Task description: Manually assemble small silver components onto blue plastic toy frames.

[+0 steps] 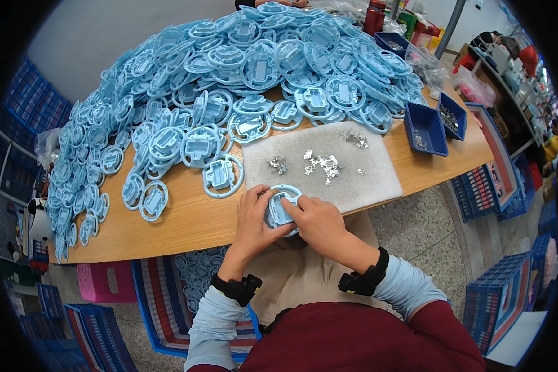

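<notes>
Clasping the left rim of a pale blue ring-shaped part (278,212), the left hand (253,218) is curled closed in the head view, fingers above and thumb below. The right hand (320,227) is partly closed at the part's right side, one digit laid over its face; whether it also grips from beneath, I cannot tell. The part sits at the centre of the frame, over the near edge of the wooden tabletop (189,226). Just above it, a pale grey mat (359,188) carries small heaps of silvery metal pieces (326,165). A large pile of similar blue parts (260,69) spreads from the upper centre to the left. Two dark blue bins (436,147) stand at upper right, and a striped crate (153,296) shows at lower left.
</notes>
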A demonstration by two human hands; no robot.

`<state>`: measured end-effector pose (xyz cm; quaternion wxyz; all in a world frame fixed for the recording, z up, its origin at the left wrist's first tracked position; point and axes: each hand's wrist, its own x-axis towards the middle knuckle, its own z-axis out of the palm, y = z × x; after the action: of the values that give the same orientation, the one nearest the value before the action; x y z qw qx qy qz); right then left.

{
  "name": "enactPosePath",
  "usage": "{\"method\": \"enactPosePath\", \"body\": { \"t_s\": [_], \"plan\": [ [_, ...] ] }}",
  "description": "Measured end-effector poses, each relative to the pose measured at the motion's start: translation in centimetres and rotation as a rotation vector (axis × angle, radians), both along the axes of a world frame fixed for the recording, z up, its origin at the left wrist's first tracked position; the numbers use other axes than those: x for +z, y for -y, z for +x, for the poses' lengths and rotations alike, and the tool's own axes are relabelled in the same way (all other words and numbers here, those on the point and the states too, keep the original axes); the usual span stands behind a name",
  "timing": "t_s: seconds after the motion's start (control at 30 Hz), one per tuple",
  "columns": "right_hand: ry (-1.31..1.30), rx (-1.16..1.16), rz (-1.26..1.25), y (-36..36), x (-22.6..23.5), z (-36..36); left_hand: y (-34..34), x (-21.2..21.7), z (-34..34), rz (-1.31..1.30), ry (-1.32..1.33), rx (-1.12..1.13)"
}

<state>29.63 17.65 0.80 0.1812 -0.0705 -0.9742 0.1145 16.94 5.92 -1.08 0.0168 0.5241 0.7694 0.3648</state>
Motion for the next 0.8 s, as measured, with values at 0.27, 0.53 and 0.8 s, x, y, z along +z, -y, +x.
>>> {"method": "enactPosePath", "body": {
  "t_s": [0.27, 0.53, 0.8],
  "plan": [
    [-0.024, -0.031, 0.004, 0.2, -0.1, -0.2, 0.1, -0.2, 0.0, 0.005, -0.007, 0.006],
    [-0.042, -0.046, 0.073, 0.6, -0.6, -0.5, 0.1, -0.4, -0.1, 0.013, -0.006, 0.013],
    [0.167, 0.03, 0.218, 1.3, 0.4, -1.7, 0.1, -0.7, -0.5, 0.06, -0.021, -0.019]
  ]
}}
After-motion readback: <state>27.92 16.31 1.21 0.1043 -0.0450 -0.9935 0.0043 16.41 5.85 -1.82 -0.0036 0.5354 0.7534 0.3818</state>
